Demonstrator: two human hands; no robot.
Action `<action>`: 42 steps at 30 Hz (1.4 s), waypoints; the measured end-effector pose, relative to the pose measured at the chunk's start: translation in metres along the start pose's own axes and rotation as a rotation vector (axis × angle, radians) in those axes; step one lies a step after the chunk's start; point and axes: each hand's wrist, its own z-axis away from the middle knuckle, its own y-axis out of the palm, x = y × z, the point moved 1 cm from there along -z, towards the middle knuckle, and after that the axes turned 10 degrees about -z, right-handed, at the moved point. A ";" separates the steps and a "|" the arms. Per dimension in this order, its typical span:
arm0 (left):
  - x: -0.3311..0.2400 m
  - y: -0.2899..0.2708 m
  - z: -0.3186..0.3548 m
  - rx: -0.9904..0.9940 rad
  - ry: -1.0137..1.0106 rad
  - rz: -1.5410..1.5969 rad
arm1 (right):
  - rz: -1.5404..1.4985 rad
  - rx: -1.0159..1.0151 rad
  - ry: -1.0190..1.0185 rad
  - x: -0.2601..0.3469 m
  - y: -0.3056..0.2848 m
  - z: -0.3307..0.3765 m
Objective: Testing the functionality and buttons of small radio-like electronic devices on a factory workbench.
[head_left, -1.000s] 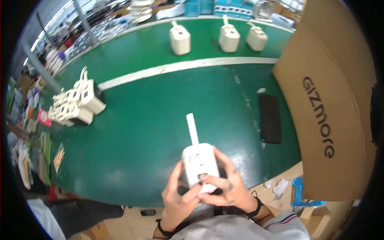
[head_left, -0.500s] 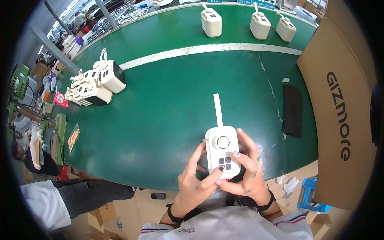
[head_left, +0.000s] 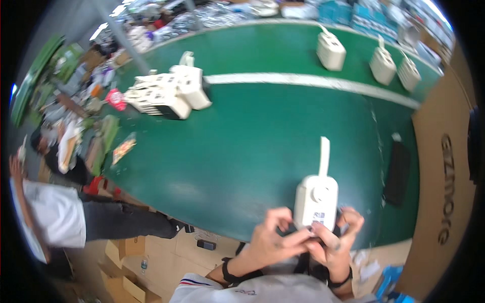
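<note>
In front of me, near the table's front edge, is a cream-white box-shaped device (head_left: 316, 200) with rounded corners, a round knob, small dark buttons and a strap pointing away from me. My right hand (head_left: 337, 237) is closed at its lower right, with fingertips on the face by the buttons. Beside the lower left corner, my left hand (head_left: 283, 236) has its fingers curled and their tips pressed together close to the right hand's. Some of those fingers lie off the device's side. Blur hides whether the left fingertips pinch anything small.
On the green table (head_left: 242, 156), a cluster of similar devices (head_left: 174, 93) stands at the left, and three more (head_left: 331, 50) at the far right. A dark pouch (head_left: 397, 174) and a tall cardboard box (head_left: 444, 192) are on the right. A person (head_left: 55, 207) stands at the left.
The view has swung left, so everything sits further right and is blurred. My left fingers have come off the device's side and curled near its lower edge; my right fingers have also bent inward.
</note>
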 end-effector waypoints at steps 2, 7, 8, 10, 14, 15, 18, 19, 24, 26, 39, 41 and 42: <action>-0.004 0.002 -0.004 0.002 0.027 0.036 | 0.002 0.000 0.021 -0.004 -0.003 0.008; -0.008 0.005 -0.001 -0.016 0.070 0.031 | 0.020 -0.062 0.038 -0.002 0.000 0.011; -0.010 0.004 -0.001 -0.038 0.076 0.020 | 0.030 -0.031 -0.001 0.002 -0.002 0.006; -0.012 0.003 -0.002 -0.067 0.086 -0.007 | 0.057 -0.023 -0.069 0.009 -0.007 -0.004; -0.011 0.002 -0.006 -0.087 0.130 -0.014 | 0.062 -0.025 -0.083 0.006 -0.007 0.000; -0.010 0.003 -0.005 -0.090 0.133 -0.017 | 0.061 -0.028 -0.088 0.007 -0.008 -0.002; -0.007 0.001 -0.005 -0.053 0.096 0.036 | 0.098 0.015 -0.045 0.011 -0.012 -0.005; -0.007 -0.004 -0.004 0.018 0.175 -0.028 | 0.102 0.025 -0.046 0.011 -0.013 -0.006; -0.007 -0.003 -0.007 -0.035 0.266 -0.076 | 0.139 0.054 -0.051 0.010 -0.016 -0.008; -0.010 -0.006 -0.010 -0.014 0.225 -0.038 | 0.148 0.079 -0.071 0.009 -0.016 -0.010; -0.008 0.000 -0.004 -0.083 0.145 0.015 | 0.071 0.080 -0.073 0.009 -0.014 -0.012; -0.006 0.000 -0.002 -0.043 0.116 0.036 | 0.073 0.083 -0.060 0.011 -0.015 -0.013; -0.006 0.001 -0.001 -0.044 0.116 0.036 | 0.073 0.083 -0.061 0.011 -0.015 -0.013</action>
